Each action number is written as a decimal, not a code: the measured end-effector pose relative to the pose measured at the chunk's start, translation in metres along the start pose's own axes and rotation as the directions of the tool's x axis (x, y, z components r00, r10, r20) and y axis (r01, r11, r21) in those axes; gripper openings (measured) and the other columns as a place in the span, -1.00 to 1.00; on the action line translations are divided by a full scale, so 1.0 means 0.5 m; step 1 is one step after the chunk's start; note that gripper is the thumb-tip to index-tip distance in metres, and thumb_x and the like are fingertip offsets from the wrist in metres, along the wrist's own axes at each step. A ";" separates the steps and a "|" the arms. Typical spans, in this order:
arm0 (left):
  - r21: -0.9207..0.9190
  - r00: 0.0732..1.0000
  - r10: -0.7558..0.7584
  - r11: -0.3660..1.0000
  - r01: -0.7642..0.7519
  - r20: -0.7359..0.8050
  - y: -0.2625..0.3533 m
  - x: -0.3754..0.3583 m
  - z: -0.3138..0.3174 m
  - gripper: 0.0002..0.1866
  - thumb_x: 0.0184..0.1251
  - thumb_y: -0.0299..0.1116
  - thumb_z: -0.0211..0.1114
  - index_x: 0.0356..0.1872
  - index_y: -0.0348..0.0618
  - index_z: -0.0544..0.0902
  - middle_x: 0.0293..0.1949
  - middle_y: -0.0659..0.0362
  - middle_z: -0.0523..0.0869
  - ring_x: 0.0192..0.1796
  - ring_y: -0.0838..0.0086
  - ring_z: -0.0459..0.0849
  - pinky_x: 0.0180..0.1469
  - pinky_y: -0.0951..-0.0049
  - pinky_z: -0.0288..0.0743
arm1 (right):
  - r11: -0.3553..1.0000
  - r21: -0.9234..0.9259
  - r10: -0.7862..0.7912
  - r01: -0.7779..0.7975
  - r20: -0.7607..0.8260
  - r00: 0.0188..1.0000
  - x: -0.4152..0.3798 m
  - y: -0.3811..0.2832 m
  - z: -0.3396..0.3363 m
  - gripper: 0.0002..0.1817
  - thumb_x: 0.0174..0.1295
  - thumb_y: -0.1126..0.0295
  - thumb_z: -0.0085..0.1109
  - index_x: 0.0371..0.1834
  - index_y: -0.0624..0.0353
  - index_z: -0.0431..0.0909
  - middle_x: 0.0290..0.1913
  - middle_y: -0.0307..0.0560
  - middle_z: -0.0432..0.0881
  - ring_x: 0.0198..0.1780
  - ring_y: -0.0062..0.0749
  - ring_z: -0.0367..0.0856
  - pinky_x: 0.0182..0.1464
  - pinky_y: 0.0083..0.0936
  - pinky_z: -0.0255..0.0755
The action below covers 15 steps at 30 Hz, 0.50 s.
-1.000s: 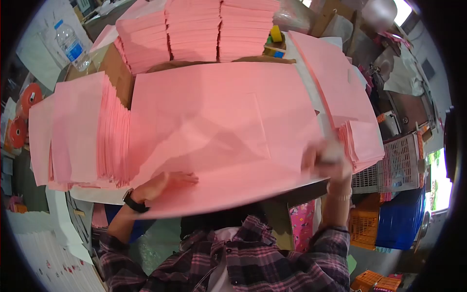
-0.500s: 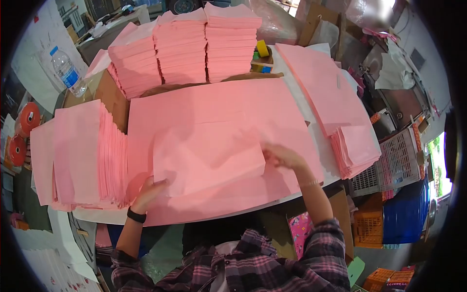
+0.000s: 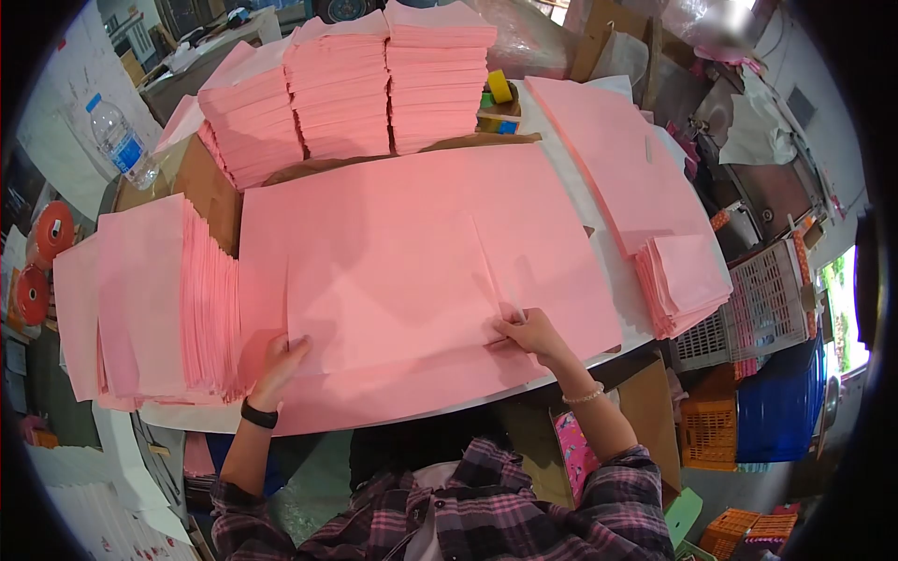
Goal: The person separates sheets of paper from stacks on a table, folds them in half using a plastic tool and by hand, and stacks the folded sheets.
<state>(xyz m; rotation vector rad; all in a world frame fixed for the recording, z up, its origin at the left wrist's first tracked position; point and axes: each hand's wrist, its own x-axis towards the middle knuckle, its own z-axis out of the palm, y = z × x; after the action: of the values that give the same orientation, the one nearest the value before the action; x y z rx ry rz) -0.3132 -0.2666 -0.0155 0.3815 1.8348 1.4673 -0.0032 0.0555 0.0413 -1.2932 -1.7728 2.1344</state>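
Observation:
A pink paper sheet [image 3: 393, 299] lies over larger pink sheets [image 3: 374, 196] on the table in front of me. My left hand [image 3: 277, 367] grips its lower left corner, thumb on top, other fingers partly hidden. My right hand [image 3: 531, 335] pinches its lower right edge, which is lifted a little and bent along that side. A dark band is on my left wrist and a beaded bracelet on my right.
Tall pink paper stacks [image 3: 341, 93] stand at the back. A pink pile [image 3: 140, 299] leans at the left, near a cardboard box [image 3: 217, 187] and a water bottle [image 3: 122, 140]. To the right are a long pink stack [image 3: 617, 159], a smaller folded pile [image 3: 683, 280] and crates [image 3: 767, 299].
My right hand has moved down and slightly left onto the sheet's right edge and closed on it. The sheet's crumpled middle has flattened. My left hand stays at the left corner.

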 end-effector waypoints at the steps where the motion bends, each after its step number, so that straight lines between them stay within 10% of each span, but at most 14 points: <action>1: 0.064 0.998 0.061 0.996 -0.059 -0.029 -0.010 0.008 -0.009 -0.78 0.35 -0.33 0.28 -0.14 -0.29 0.66 -0.37 0.32 0.67 -0.33 0.67 0.59 -0.32 0.57 0.46 | 0.999 0.045 0.014 -0.014 0.005 1.000 0.003 0.002 0.000 -0.68 0.28 0.34 0.28 -0.20 0.50 0.57 -0.29 0.05 0.70 -0.32 -0.30 0.77 -0.42 -0.63 0.57; 12: 0.379 0.974 0.208 0.911 -0.160 -0.089 0.012 0.013 -0.016 -0.84 0.30 -0.39 0.29 -0.27 -0.30 0.59 -0.59 0.29 0.58 -0.56 0.63 0.46 -0.53 0.50 0.29 | 0.986 -0.167 -0.019 0.004 -0.092 0.996 0.015 -0.018 0.005 -0.66 0.22 0.35 0.34 -0.39 0.50 0.51 -0.44 0.05 0.69 -0.50 -0.28 0.75 -0.68 -0.64 0.40; 15: 0.726 0.935 0.353 0.653 -0.215 -0.041 0.109 -0.032 0.014 -0.80 0.27 -0.42 0.28 -0.18 -0.31 0.54 -0.46 0.08 0.64 -0.44 0.35 0.60 -0.41 0.38 0.43 | 0.995 -0.100 -0.006 -0.003 -0.091 0.996 0.009 -0.030 0.012 -0.66 0.21 0.35 0.36 -0.41 0.47 0.50 -0.46 0.05 0.69 -0.51 -0.29 0.75 -0.70 -0.64 0.37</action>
<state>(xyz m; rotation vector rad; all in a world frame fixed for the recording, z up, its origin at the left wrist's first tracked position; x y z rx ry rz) -0.3091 -0.2555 0.0402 0.9876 2.5587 0.9132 -0.0166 0.0581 0.0510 -1.3879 -1.8645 1.9747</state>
